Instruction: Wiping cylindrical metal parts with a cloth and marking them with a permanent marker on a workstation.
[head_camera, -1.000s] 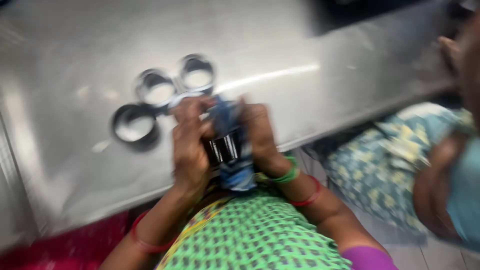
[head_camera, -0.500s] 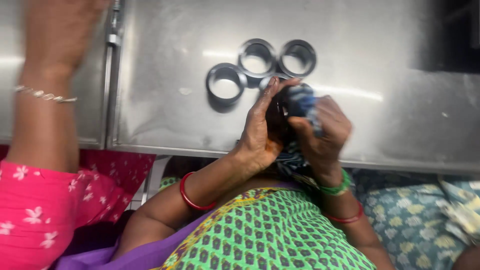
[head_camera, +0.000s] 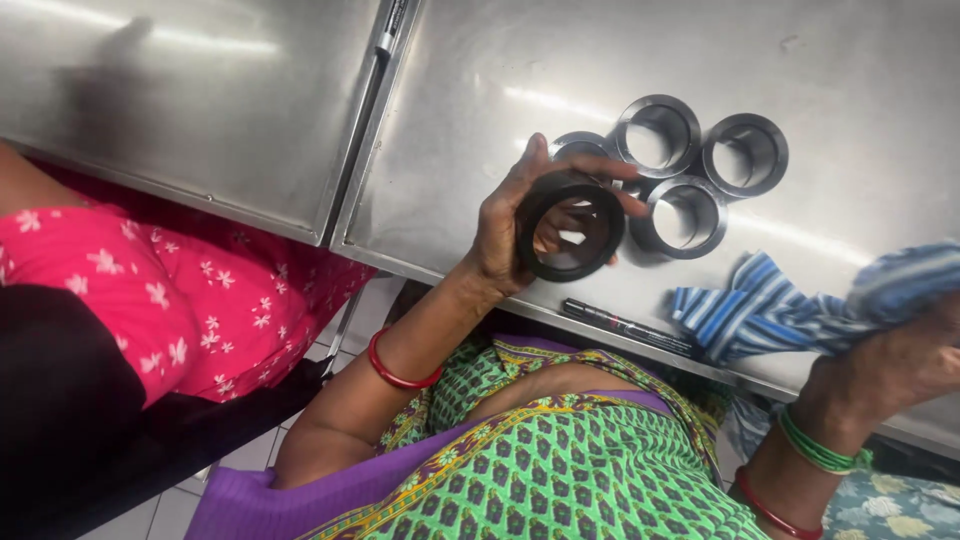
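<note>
My left hand (head_camera: 520, 215) holds a black metal ring (head_camera: 570, 226) upright just above the steel table, my fingers showing through its hole. My right hand (head_camera: 905, 365) at the right edge grips a blue and white striped cloth (head_camera: 770, 310), which drapes onto the table edge. Behind the held ring, several similar metal rings stand on the table: one (head_camera: 657, 132) at the back, one (head_camera: 745, 152) to its right, one (head_camera: 688, 215) in front, and one (head_camera: 580, 147) partly hidden by my fingers.
A black marker pen (head_camera: 625, 325) lies along the front edge of the steel table (head_camera: 480, 110). A second steel table (head_camera: 200, 120) adjoins on the left, with another pen (head_camera: 390, 25) in the seam. A person in pink floral clothing (head_camera: 150, 290) sits at the left.
My hands have come apart: the left now holds the ring alone, and the right has pulled the cloth away to the right. The view has shifted right along the table.
</note>
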